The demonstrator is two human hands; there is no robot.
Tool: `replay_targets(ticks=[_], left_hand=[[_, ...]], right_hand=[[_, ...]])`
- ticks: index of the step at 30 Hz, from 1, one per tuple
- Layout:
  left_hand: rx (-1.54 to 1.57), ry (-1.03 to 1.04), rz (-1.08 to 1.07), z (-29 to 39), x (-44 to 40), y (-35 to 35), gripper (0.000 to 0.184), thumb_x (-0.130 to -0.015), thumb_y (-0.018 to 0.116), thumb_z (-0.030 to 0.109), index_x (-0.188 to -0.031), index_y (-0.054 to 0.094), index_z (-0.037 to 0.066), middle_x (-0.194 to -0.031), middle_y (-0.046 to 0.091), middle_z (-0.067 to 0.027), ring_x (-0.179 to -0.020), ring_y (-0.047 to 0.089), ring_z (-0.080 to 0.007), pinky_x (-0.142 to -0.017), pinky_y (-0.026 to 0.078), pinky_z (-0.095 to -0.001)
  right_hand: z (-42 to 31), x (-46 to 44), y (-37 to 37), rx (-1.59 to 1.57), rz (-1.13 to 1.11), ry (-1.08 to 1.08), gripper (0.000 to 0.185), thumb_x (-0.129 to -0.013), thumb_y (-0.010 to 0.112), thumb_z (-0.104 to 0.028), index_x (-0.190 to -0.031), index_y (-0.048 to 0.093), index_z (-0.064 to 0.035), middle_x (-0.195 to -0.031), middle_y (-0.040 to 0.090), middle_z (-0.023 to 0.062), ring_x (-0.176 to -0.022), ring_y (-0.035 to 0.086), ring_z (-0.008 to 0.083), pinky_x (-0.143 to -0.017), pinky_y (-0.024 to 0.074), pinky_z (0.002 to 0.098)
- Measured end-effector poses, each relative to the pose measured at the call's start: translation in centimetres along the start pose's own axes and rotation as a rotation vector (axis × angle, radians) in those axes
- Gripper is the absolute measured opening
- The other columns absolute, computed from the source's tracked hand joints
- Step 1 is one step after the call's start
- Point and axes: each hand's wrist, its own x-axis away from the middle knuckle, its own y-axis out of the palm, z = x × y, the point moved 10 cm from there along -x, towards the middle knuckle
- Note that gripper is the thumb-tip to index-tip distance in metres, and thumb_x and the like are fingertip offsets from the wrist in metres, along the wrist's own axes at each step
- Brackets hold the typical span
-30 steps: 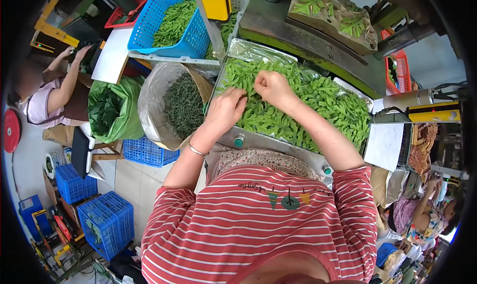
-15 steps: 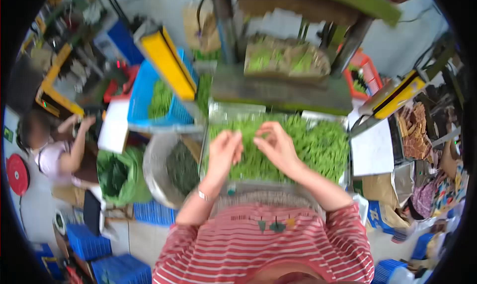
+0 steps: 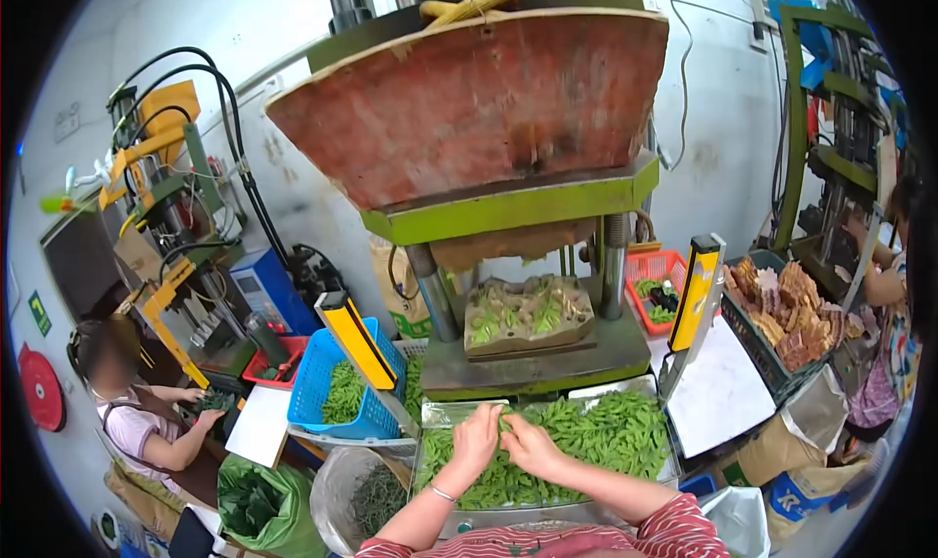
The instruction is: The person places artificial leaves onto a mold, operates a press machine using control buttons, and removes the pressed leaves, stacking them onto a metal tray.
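between the left yellow post (image 3: 362,341) and the right yellow post (image 3: 696,289), we can pass over the leaves (image 3: 596,436) to the press bed (image 3: 547,369). there the mould (image 3: 529,316) stands in our way, a gap showing between it and the upper block (image 3: 513,248); steel columns (image 3: 433,289) bar both sides. past the right yellow post, we have room above the white panel (image 3: 723,397), up to the dark crate (image 3: 796,380).

no words are legible, the green wall sign (image 3: 39,310) included.

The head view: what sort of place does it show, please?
Probably a factory workshop. A heavy green-framed press stands ahead, a heap of green leaf-shaped pieces lies in front of it, and a blue basket beside it holds similar ones.
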Motion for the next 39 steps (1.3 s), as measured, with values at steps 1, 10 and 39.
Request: replay_targets(ticks=[1, 10, 39], left_hand=[[-0.005, 0.001, 0.006, 0.5, -0.1, 0.1, 0.014, -0.090, 0.053, 0.017, -0.086, 0.054, 0.004, -0.062, 0.059, -0.0102, -0.046, 0.054, -0.0271, -0.043, 0.043, -0.0360], [0.455, -0.417, -0.384, -2.7, -0.2, 3.6, 0.028, -0.094, 0.046, 0.023, -0.100, 0.057, -0.002, -0.092, 0.065, -0.0104, -0.080, 0.064, -0.0228, -0.067, 0.050, -0.0328], [1.538, -0.666, -0.199, -0.5, -1.5, 4.8, 0.024, -0.092, 0.050, 0.015, -0.107, 0.058, -0.003, -0.096, 0.064, -0.0165, -0.086, 0.063, -0.0217, -0.065, 0.052, -0.0282]], right_hand=[[0.4, -0.4, -0.1, -0.001, -0.002, -0.008, 0.015, -0.090, 0.040, -0.010, -0.086, 0.047, 0.0032, -0.066, 0.058, 0.0130, -0.051, 0.055, 0.0264, -0.045, 0.0447, 0.0378], [0.6, -0.2, 1.5, 0.407, -0.202, 0.033, 0.015, -0.085, 0.043, -0.007, -0.095, 0.049, 0.0030, -0.064, 0.057, 0.0174, -0.046, 0.053, 0.0245, -0.040, 0.0447, 0.0363], [1.6, -1.9, -2.8, -0.163, -0.075, 0.218, 0.014, -0.087, 0.055, -0.013, -0.091, 0.060, -0.0008, -0.062, 0.052, -0.0005, -0.046, 0.042, 0.0085, -0.041, 0.0324, 0.0189]])
